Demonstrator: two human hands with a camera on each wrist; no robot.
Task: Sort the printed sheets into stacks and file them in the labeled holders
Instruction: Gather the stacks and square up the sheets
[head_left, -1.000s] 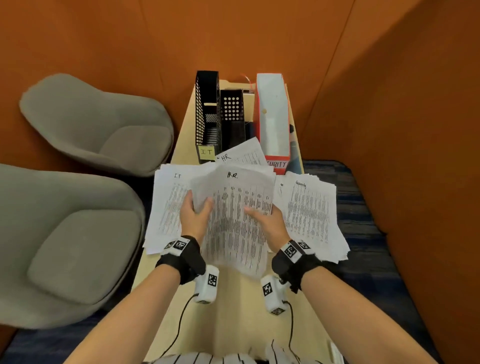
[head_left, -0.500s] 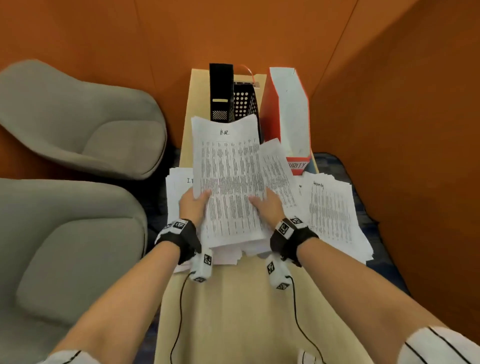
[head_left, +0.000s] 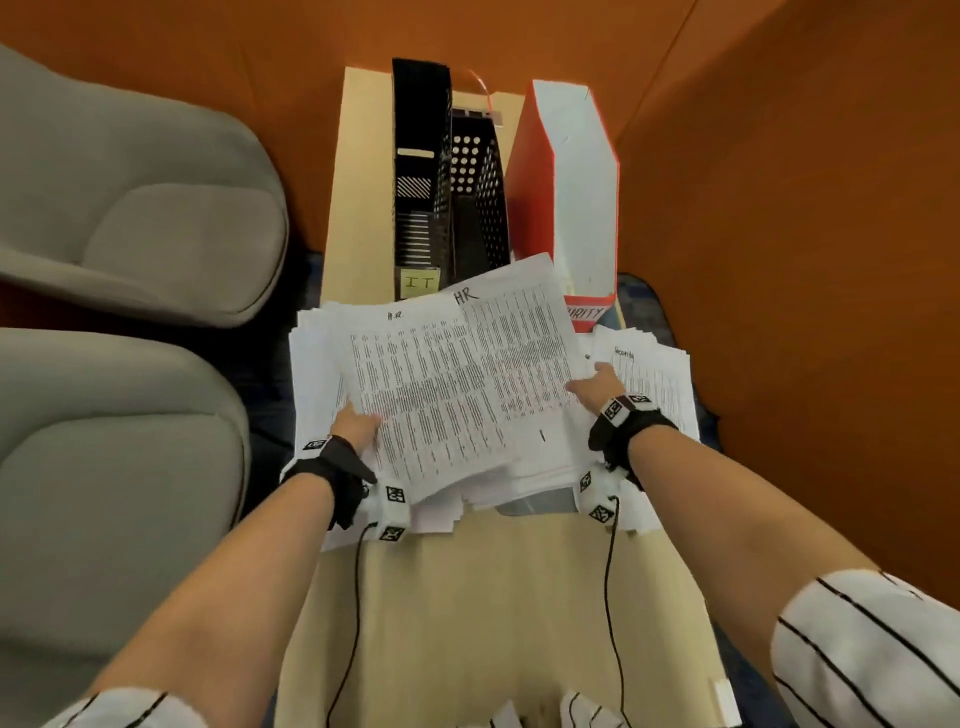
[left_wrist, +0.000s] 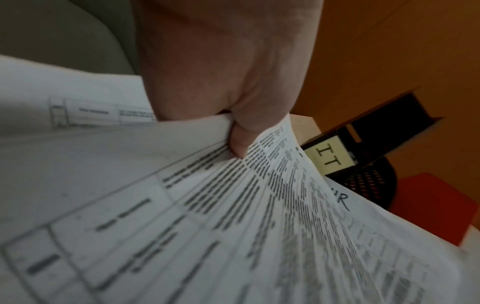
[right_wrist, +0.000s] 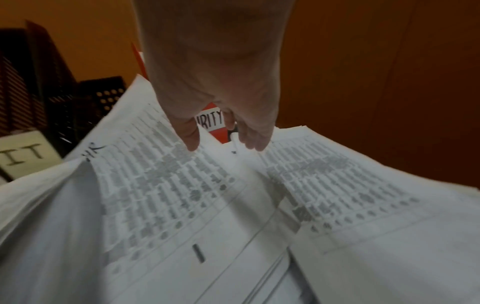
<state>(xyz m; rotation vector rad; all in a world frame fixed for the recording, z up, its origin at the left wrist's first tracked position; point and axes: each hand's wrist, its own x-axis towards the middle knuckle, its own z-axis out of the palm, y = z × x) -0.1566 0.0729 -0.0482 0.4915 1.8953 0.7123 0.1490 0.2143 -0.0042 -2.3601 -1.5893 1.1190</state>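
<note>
Orange walls (head_left: 779, 208) all round, two grey chairs (head_left: 130, 218) off to the left, narrow pale wood table (head_left: 467, 597) down the middle. Far end of it: black holder tagged IT (head_left: 418, 171), black mesh holder (head_left: 480, 192) right beside it, then red-and-white holder (head_left: 566, 187) with a label cut off to "URITY". Nearer: HR sheets (head_left: 447, 395), held up at a tilt over the other piles, top corner covering the foot of the mesh holder. Left hand (head_left: 356, 423) pinching the near-left edge, thumb on top, paper bending at the grip (left_wrist: 233, 131). Right hand (head_left: 597, 384) at the right edge of the HR sheets, thumb on the printed side (right_wrist: 189, 135), other fingers spread loose over the Security pile (head_left: 654, 384); can't tell if anything curls underneath. IT pile (head_left: 317, 374) peeking out on the left below. All a bit blurry in both wrist views.
</note>
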